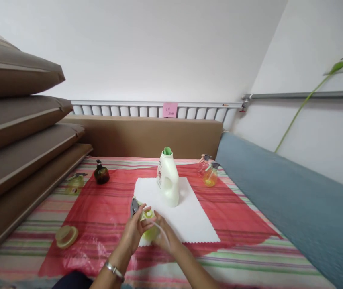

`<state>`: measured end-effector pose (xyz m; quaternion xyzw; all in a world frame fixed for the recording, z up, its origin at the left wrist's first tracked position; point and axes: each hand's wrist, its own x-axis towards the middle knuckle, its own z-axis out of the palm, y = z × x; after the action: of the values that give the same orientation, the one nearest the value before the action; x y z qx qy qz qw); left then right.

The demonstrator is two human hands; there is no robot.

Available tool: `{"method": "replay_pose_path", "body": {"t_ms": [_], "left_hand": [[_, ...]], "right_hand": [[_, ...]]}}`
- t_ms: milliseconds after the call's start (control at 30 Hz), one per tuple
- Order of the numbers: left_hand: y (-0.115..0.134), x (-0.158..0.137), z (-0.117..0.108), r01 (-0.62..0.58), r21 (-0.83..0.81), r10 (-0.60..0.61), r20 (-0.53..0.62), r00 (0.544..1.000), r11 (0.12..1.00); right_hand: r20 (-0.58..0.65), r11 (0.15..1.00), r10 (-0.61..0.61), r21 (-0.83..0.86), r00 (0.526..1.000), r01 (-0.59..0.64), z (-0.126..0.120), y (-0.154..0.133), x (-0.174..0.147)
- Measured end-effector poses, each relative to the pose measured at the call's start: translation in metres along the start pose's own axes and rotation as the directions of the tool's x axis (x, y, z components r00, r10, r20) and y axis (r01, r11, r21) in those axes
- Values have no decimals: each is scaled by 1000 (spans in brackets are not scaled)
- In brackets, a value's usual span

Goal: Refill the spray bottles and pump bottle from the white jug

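Observation:
My left hand (135, 229), a silver bracelet at its wrist, is closed around a grey trigger spray head (134, 206). A thin pale tube (161, 229) curves from near its fingers across my right hand. My right hand (164, 235) grips the side of a yellow-green clear bottle (149, 233), whose open neck faces up between the hands. Fingers hide part of the bottle and spray head. Just beyond stands a large pale green detergent jug (171, 186) with a green spout showing, upright on a white scallop-edged sheet (195, 220).
Two spray bottles, one amber (210, 177) and one pinkish (203, 165), stand at right. At left are a dark pump bottle (101, 174), a yellowish spray bottle (75, 184) and a round lid (66, 236). Brown cushions (23, 108) border the left; a blue pad (274, 192) borders the right.

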<state>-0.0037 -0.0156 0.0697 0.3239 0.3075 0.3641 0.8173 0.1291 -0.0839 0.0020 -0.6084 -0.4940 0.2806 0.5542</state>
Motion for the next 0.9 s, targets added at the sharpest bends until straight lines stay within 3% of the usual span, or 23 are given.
{"method": "replay_pose_path", "body": {"t_ms": [133, 267, 400, 533, 700, 900], "left_hand": [[-3, -1, -1, 29, 22, -29, -30, 999, 999], [-5, -3, 0, 41, -5, -41, -49, 998, 999], [-8, -2, -4, 71, -39, -73, -47, 996, 997], [-14, 6, -14, 95, -78, -96, -12, 995, 992], [-18, 7, -16, 77, -86, -75, 30, 997, 993], [-11, -7, -3, 35, -63, -33, 25, 999, 997]], "right_hand": [[-199, 994, 20, -98, 980, -41, -54, -4, 9], [-377, 985, 79, -114, 923, -131, -90, -12, 52], [-391, 964, 138, -157, 910, -213, -84, -25, 100], [-391, 938, 165, -220, 906, -266, -69, -39, 121], [-407, 935, 99, -273, 908, -224, -80, -67, 107], [-262, 901, 67, -398, 963, -171, -144, -122, 43]]}}
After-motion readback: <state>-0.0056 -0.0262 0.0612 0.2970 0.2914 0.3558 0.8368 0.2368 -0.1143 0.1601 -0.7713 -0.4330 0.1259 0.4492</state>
